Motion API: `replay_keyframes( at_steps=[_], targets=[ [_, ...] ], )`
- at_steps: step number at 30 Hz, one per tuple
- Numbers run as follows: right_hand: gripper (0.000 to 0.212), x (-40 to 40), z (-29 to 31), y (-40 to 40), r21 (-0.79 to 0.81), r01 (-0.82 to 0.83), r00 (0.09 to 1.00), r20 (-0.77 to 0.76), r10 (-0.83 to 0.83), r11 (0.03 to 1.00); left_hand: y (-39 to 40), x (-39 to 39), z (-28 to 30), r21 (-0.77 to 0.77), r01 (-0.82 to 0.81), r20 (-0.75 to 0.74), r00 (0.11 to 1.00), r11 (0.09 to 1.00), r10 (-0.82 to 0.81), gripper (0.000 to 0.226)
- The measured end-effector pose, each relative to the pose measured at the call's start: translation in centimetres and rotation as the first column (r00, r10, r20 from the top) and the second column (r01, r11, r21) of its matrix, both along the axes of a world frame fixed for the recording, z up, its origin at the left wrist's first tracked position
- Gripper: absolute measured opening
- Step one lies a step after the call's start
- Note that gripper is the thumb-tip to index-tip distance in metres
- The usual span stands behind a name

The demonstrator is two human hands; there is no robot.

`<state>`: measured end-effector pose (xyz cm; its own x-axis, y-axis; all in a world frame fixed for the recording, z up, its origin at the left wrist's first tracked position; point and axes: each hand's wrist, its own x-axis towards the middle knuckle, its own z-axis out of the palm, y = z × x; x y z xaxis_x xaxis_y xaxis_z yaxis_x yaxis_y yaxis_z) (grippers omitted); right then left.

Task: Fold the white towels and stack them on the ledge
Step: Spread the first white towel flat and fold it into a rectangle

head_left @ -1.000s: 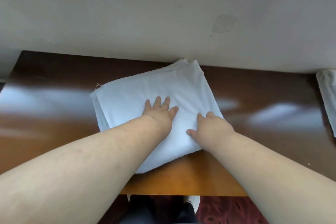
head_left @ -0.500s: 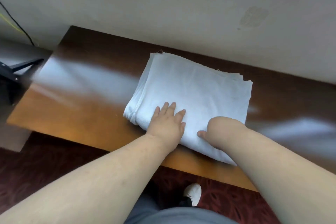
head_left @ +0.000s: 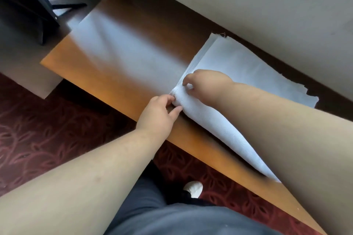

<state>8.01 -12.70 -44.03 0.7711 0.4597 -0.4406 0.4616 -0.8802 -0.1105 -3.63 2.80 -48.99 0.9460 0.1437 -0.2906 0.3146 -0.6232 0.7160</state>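
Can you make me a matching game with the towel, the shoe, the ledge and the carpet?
Things:
1. white towel
2. shoe
3. wooden ledge
4. carpet

Places or states:
A. dark red with a leaf pattern
B. on the floor, below the ledge's near edge
C. pinched at its corner by the left hand and the right hand
D. shiny brown, running along the wall

Pairs: 1-C, 2-B, 3-D, 4-A
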Motion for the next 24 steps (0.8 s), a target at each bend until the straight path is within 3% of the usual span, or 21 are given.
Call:
replay_keyframes(
  at_steps=[6, 9, 12, 14, 17, 20, 24],
  targets=[
    [0.014, 1.6, 0.1, 1.0, 0.047, -0.091, 0.995, 0.042, 0.089, 0.995, -0.2, 1.4, -0.4, -0.115, -0.073, -0.009, 0.997, 0.991, 0.072, 0.033],
    [0.012, 1.9, 0.2, 1.1, 0.067, -0.118, 0.993, -0.008, 0.119, 0.991, 0.3, 2.1, -0.3, -0.143, -0.072, 0.023, 0.997, 0.987, 0.076, 0.039],
    [0.009, 2.6, 0.3, 0.7, 0.072, -0.099, 0.993, -0.060, 0.103, 0.993, 0.6, 3.0, 0.1, -0.218, -0.089, -0.037, 0.996, 0.972, 0.083, 0.042],
    [0.023, 3.3, 0.6, -0.3, 0.035, -0.066, 0.995, -0.074, 0.068, 0.997, 0.6, 3.3, 0.2, -0.151, -0.026, -0.063, 0.998, 0.988, 0.017, 0.035],
    [0.039, 3.9, 1.0, -1.6, -0.087, -0.076, 0.992, -0.108, 0.067, 0.993, 0.3, 3.4, 0.5, -0.038, 0.033, -0.094, 0.995, 0.999, -0.037, 0.048],
    [0.026, 4.0, 0.3, -1.7, -0.112, -0.091, 0.993, -0.080, 0.082, 0.990, -0.4, 3.5, 0.5, 0.043, 0.084, -0.127, 0.989, 0.995, -0.078, 0.041],
    [0.013, 4.2, -0.4, -1.8, -0.070, -0.078, 0.997, -0.006, 0.078, 0.995, -0.3, 3.8, 0.5, 0.036, 0.119, -0.119, 0.986, 0.992, -0.114, 0.023]
  ],
)
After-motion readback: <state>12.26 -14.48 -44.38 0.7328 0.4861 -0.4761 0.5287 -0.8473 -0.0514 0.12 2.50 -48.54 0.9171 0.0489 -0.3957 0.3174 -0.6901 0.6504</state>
